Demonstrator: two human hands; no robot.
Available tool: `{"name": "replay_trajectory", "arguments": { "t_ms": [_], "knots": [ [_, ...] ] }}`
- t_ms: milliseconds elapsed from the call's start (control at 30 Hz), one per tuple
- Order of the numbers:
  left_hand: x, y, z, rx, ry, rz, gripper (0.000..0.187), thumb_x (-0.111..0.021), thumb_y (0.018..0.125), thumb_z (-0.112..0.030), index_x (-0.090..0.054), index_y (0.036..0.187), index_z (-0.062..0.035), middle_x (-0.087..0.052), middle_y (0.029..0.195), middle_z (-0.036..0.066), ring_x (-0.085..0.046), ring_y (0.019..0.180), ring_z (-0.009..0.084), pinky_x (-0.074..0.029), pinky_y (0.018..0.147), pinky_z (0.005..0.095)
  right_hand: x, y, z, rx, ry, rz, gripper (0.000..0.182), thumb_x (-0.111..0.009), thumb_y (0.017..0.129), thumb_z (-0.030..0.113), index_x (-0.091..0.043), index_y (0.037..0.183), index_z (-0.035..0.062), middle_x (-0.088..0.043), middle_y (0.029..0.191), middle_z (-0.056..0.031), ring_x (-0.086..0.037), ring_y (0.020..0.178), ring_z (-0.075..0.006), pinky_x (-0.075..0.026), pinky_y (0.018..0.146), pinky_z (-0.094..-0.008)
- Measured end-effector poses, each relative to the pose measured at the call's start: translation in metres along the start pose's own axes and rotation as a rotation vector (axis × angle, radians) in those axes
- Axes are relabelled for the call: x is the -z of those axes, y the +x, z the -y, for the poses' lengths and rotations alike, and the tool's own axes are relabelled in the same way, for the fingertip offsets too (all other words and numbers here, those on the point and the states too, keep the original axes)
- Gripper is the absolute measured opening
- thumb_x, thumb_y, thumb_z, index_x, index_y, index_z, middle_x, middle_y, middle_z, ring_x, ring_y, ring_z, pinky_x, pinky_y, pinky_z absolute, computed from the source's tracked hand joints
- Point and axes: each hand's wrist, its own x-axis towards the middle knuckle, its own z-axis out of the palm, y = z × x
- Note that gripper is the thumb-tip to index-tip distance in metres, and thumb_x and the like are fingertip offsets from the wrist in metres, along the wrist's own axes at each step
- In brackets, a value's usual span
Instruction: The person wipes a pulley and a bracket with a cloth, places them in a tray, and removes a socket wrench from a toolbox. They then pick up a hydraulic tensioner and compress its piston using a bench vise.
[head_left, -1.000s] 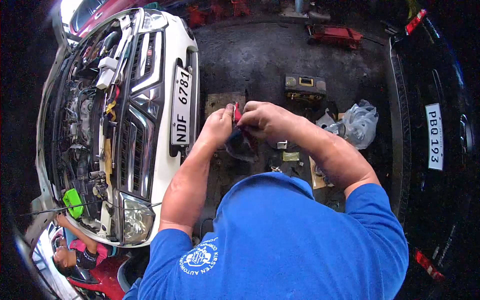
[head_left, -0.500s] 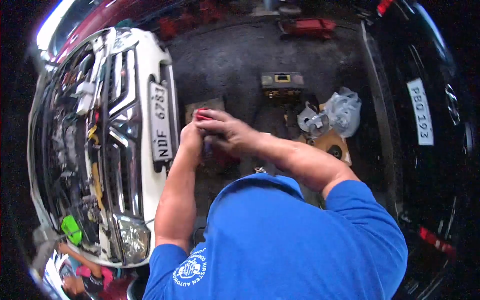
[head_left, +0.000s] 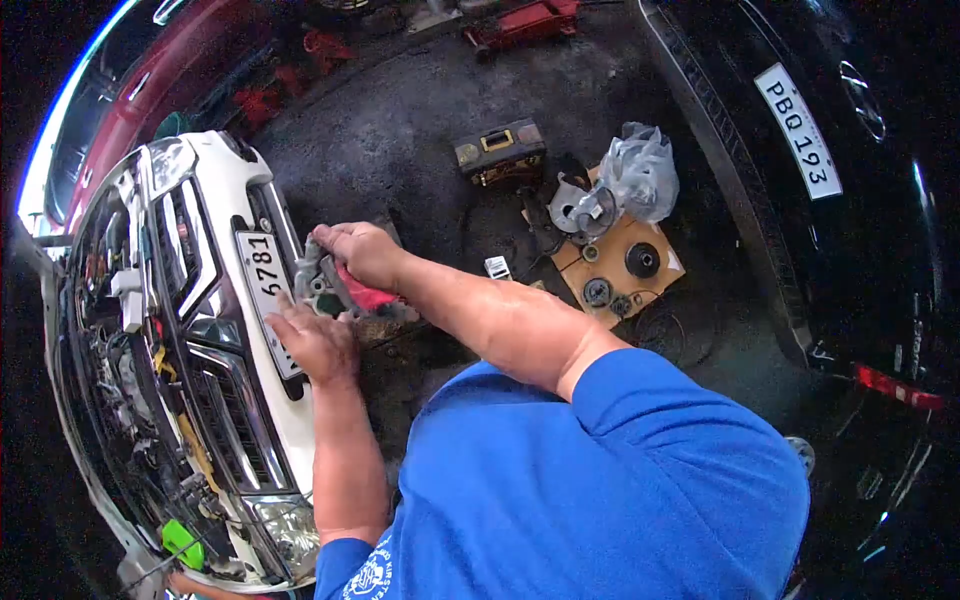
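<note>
- Head view showed your right hand (head_left: 362, 255) and left hand (head_left: 318, 343) close together, just in front of the white car (head_left: 215, 330) at the left of the scene, by its number plate (head_left: 268, 300).
- Between your hands sat a grey metal part (head_left: 315, 283), with a red rag (head_left: 368, 297) bunched against its right side.
- Your right hand was curled over the top of the part and the rag, fingers closed in a grip on them. It was the hand with the firmer hold.
- Your left hand lay on the near side of the part, fingers partly spread and reaching up toward its lower edge. Whether they actually gripped the part or only touched it could not be told.
- So the part lay far of your left hand and under your right, with no gap to close for either.
- The part's long axis seemed to run roughly near to far, alongside the plate, but the hands hid too much to say which end pointed where.
- Off to the right, well apart from your hands, a sheet of cardboard (head_left: 625, 265) on the floor held round black parts, with a crumpled plastic bag (head_left: 640, 175) at its far edge and a small dark case (head_left: 500, 152) further left.
- A black car (head_left: 850, 230) filled the right side of the scene.
</note>
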Motion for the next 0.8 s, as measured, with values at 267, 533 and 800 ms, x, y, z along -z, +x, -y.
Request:
{"name": "replay_trajectory", "arguments": {
  "t_ms": [267, 533, 800],
  "knots": [
    [-0.027, 0.008, 0.031, -0.149, 0.192, 0.016, 0.045, -0.037, 0.099, -0.036, -0.043, 0.127, -0.0022, -0.054, 0.118, 0.015, -0.056, 0.104, 0.0272, -0.048, 0.087, 0.0395, 0.002, -0.009, -0.001, 0.466, -0.811, -0.267, 0.033, -0.048, 0.092, 0.029, -0.058, 0.097, -0.0027, -0.061, 0.091, -0.0237, -0.056, 0.091, -0.0414, -0.043, 0.08, -0.0439],
    [0.024, 0.083, 0.053, -0.47, 0.759, -0.066, 0.036, -0.053, 0.093, -0.035, -0.058, 0.101, -0.0006, -0.059, 0.081, 0.01, -0.058, 0.067, 0.0204, -0.05, 0.061, 0.0304, -0.013, -0.028, -0.033, 0.042, -0.87, -0.01, 0.102, -0.042, 0.083, 0.069, -0.011, 0.141, -0.0092, -0.013, 0.144, -0.0363, -0.024, 0.133, -0.0438, -0.023, 0.109, -0.0394],
    [0.017, 0.102, 0.051, 0.087, 0.339, 0.305, 0.039, -0.044, 0.096, -0.029, -0.054, 0.119, 0.0005, -0.062, 0.108, 0.009, -0.059, 0.096, 0.02, -0.045, 0.088, 0.0331, 0.063, 0.014, -0.107, 0.0, -0.659, -0.307, 0.054, -0.037, 0.096, 0.042, -0.039, 0.131, 0.0001, -0.055, 0.121, -0.0227, -0.052, 0.115, -0.0299, -0.04, 0.096, -0.0368]
  ]
}}
